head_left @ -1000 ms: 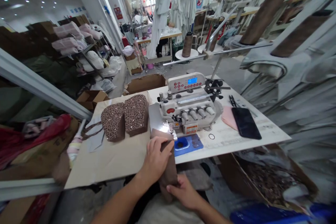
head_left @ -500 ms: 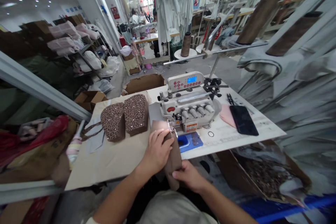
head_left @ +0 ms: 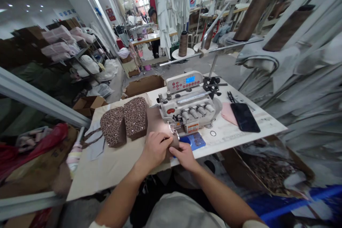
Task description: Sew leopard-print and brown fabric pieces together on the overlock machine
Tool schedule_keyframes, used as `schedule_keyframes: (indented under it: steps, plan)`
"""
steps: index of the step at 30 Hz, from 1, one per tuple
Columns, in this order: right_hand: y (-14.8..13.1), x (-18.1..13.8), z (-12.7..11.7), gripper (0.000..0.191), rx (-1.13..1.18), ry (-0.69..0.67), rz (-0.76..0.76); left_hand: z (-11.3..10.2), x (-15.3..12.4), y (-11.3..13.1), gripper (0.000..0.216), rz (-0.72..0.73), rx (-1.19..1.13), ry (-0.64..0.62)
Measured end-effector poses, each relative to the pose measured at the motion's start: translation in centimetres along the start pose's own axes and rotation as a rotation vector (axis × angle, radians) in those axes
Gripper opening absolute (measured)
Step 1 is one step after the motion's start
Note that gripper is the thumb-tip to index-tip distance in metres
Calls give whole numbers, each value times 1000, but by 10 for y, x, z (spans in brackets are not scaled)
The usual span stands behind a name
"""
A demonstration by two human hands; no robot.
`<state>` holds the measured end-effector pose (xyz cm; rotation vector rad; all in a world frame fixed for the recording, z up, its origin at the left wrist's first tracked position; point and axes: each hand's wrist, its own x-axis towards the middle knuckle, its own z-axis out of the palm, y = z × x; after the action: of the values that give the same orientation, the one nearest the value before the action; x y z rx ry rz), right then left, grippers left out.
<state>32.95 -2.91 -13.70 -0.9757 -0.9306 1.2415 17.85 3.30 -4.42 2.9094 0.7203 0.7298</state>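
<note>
At the far left of your table, two stacks of leopard-print fabric pieces point(head_left: 135, 115) stood side by side on a beige sheet point(head_left: 125, 162), well apart from your hands. To their right, the plain brown fabric point(head_left: 157, 121) lay flat at the left end of the overlock sewing machine point(head_left: 192, 105), reaching beyond your fingertips and back between both hands. Your left hand point(head_left: 155, 150) rested on it palm down, fingers bent and close together; whether they gripped or only pressed, you could not tell from this view. Your right hand point(head_left: 184, 155), just beside the left, pinched the fabric's near right part between thumb and fingers. The fabric's right edge met the machine's needle area, where the exact contact was too small to make out. Right of your right hand, a blue plate point(head_left: 198, 141) sat at the machine's front; farther right came a pink cloth point(head_left: 227, 114), thread snips point(head_left: 230, 96) and a black smartphone point(head_left: 245, 117), partly over the cloth.
</note>
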Motion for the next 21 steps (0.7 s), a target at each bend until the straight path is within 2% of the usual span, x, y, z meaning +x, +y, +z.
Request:
schedule_keyframes:
  steps: [5,12,21]
  plan:
    - [9,-1,5,37,-46,81,-65,5,-2,-12,27,70,22,65]
    - [8,-2,4,28,-109,132,-190,9,-1,-9,27,89,57,121]
    - [30,-4,1,31,16,302,-148,10,13,-7,28,127,39,39]
